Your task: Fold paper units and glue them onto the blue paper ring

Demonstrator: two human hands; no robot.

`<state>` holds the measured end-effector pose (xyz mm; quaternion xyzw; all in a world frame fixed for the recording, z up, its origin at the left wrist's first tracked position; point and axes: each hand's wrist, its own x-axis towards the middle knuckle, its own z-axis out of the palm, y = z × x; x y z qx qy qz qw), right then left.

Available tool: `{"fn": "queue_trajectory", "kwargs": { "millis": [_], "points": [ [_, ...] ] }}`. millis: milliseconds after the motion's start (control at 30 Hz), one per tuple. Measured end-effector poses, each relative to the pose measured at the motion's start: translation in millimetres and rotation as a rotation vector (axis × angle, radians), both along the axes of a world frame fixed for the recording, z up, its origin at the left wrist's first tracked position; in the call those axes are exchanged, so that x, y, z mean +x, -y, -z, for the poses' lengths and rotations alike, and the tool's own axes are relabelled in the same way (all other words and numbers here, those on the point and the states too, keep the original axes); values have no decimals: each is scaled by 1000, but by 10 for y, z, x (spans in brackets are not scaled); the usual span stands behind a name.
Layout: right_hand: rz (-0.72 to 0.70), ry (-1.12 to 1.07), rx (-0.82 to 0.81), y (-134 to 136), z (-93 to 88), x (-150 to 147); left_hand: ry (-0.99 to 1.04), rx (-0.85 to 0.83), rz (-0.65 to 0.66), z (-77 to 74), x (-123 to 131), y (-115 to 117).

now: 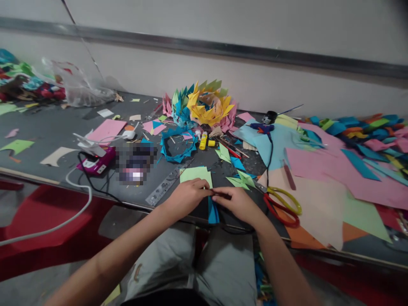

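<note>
Both my hands rest at the near edge of the dark table (47, 140). My left hand (186, 196) and my right hand (237, 203) meet fingertip to fingertip, fingers pressed together on a folded blue paper piece (213, 212) that hangs down over the table edge between them. A light green paper sheet (195, 174) lies just beyond my left hand. Scissors with a red and a yellow handle (282, 204) lie right of my right hand.
A multicoloured folded-paper flower (204, 106) stands at the back, with a blue paper ring (178, 146), a yellow glue bottle (203, 141) and a blue glue gun (262, 126) near it. Pink and blue sheets (334, 170) cover the right. A ruler (164, 187), pink box (95, 163) and cables sit left.
</note>
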<state>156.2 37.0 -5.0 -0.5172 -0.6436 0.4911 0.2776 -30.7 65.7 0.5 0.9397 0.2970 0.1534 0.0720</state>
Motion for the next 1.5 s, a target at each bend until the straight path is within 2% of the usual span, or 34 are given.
{"fn": "queue_trajectory", "kwargs": {
  "millis": [100, 200, 267, 500, 733, 867, 967, 1067, 1233, 1333, 1500],
  "points": [
    [44, -125, -141, 63, 3, -38, 64, -46, 24, 17, 8, 21],
    [155, -270, -276, 123, -2, -77, 192, -47, -16, 55, 38, 47],
    [220, -354, -308, 149, 7, -85, 283, -38, -49, 84, 65, 60],
    [337, -459, -280, 184, 98, -74, 576, -200, -148, 162, 133, 104],
    [318, -398, -171, 242, 91, -156, 618, -271, -230, 137, 159, 147],
    [386, -375, -135, 225, 108, -116, 589, -313, -308, 118, 122, 149],
    [448, -324, -93, 198, 150, -83, 524, -449, -380, 124, 77, 139],
    [474, -192, -47, 192, 192, -92, 448, -696, -478, 97, 53, 120],
    [512, -22, 74, 221, 207, -159, 495, -976, -610, 2, 108, 105],
    [548, 84, 124, 231, 194, -182, 409, -901, -613, 0, 171, 122],
    [580, 443, 250, 209, 206, -190, 79, -506, -696, 35, 256, 167]
  ]
}}
